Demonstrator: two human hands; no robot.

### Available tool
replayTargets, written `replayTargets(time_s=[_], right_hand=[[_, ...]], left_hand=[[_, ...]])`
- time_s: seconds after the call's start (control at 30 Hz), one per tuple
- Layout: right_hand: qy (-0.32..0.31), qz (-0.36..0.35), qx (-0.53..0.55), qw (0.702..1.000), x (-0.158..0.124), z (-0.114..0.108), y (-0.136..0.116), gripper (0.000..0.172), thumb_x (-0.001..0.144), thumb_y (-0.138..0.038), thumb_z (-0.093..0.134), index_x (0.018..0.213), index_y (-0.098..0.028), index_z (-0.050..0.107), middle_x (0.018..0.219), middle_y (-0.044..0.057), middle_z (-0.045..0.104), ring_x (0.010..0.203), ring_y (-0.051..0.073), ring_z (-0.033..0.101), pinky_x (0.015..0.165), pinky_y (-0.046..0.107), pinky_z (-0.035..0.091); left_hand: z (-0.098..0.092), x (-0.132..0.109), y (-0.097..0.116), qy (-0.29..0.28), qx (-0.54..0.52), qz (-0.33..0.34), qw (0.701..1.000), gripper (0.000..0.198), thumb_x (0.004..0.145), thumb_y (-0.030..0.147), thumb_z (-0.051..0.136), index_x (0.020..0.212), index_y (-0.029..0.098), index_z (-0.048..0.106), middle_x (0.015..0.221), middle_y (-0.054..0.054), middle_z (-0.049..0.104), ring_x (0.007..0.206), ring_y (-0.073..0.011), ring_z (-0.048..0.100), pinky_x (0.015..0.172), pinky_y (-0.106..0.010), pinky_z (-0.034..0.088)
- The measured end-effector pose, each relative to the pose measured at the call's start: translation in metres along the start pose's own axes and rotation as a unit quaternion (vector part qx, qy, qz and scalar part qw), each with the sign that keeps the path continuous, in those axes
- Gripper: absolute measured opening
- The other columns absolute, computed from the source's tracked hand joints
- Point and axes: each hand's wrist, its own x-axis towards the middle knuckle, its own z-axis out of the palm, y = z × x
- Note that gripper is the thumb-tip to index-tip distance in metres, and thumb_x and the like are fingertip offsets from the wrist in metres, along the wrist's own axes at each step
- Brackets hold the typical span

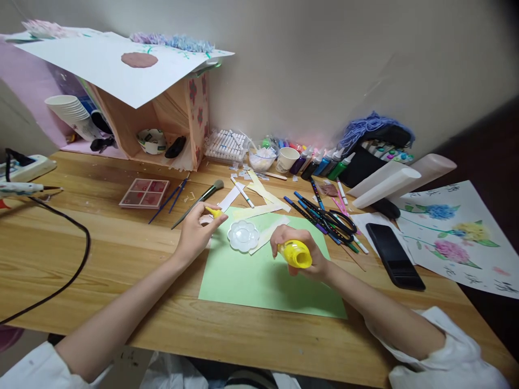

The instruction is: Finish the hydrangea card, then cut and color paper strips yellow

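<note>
My right hand (300, 246) is wrapped round a yellow paint bottle (298, 255), tilted so its open mouth faces me. Between the fingertips of my left hand (198, 229) is a small yellow cap (213, 212), apart from the bottle. Between both hands a white flower-shaped dish (243, 236) rests on a sheet of light green paper (259, 281). Pale paper strips (265, 235) lie beside the dish. Whether any paint is in the dish I cannot make out.
Black scissors (338, 224) lie over several pens right of the green paper. A phone (395, 255) lies further right. Colour bottles (324, 162) and a paper cup (287, 160) line the wall. A glue gun (24, 188) with a black cable (87, 243) is at left.
</note>
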Motion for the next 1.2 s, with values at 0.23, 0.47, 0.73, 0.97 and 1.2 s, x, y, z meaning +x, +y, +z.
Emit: replayTargets(time_s=[0.23,0.47,0.73,0.97,1.2], right_hand=[[-0.053,0.104,-0.037,0.992,-0.002,-0.002,-0.003,0.033,0.081,-0.050,0.058,0.101,-0.025,0.049,0.083,0.005,0.058,0.074,0.020,0.054,0.065,0.033,0.042],[-0.051,0.293,0.010,0.955,0.017,0.015,-0.009,0.036,0.087,-0.055,0.044,0.094,-0.019,0.047,0.074,0.000,0.051,0.064,0.013,0.047,0.060,0.025,0.036],[-0.034,0.356,0.014,0.934,0.033,0.044,-0.001,0.034,0.090,-0.051,0.042,0.084,-0.018,0.045,0.068,-0.004,0.048,0.061,0.011,0.044,0.059,0.023,0.033],[-0.045,0.375,-0.118,0.918,0.040,0.048,-0.004,0.035,0.088,-0.054,0.044,0.087,-0.019,0.049,0.068,-0.003,0.049,0.062,0.013,0.044,0.057,0.024,0.030],[-0.038,0.394,0.138,0.908,0.046,0.053,-0.002,0.048,0.084,-0.063,0.040,0.089,-0.016,0.050,0.062,-0.003,0.044,0.051,0.010,0.039,0.047,0.021,0.027]], left_hand=[[0.001,-0.001,0.000,-0.009,-0.061,-0.022,0.998,0.031,0.069,0.039,0.070,0.085,0.016,0.059,0.092,-0.006,0.064,0.088,-0.0185,0.059,0.079,-0.029,0.043],[0.006,-0.008,0.016,-0.073,-0.189,-0.113,0.973,0.038,0.065,0.049,0.071,0.083,0.016,0.064,0.093,-0.007,0.065,0.090,-0.0189,0.058,0.081,-0.029,0.045],[0.012,-0.020,0.015,-0.120,-0.340,-0.175,0.916,0.037,0.067,0.049,0.072,0.083,0.016,0.065,0.080,-0.002,0.062,0.078,-0.0126,0.058,0.081,-0.026,0.045],[0.005,-0.015,0.019,-0.089,-0.238,-0.155,0.955,0.040,0.057,0.043,0.079,0.081,0.015,0.064,0.084,-0.004,0.065,0.080,-0.0164,0.059,0.078,-0.029,0.047],[-0.010,-0.014,0.031,-0.142,-0.258,-0.110,0.949,0.037,0.062,0.038,0.077,0.090,0.016,0.068,0.096,-0.009,0.068,0.087,-0.0207,0.062,0.082,-0.034,0.048]])
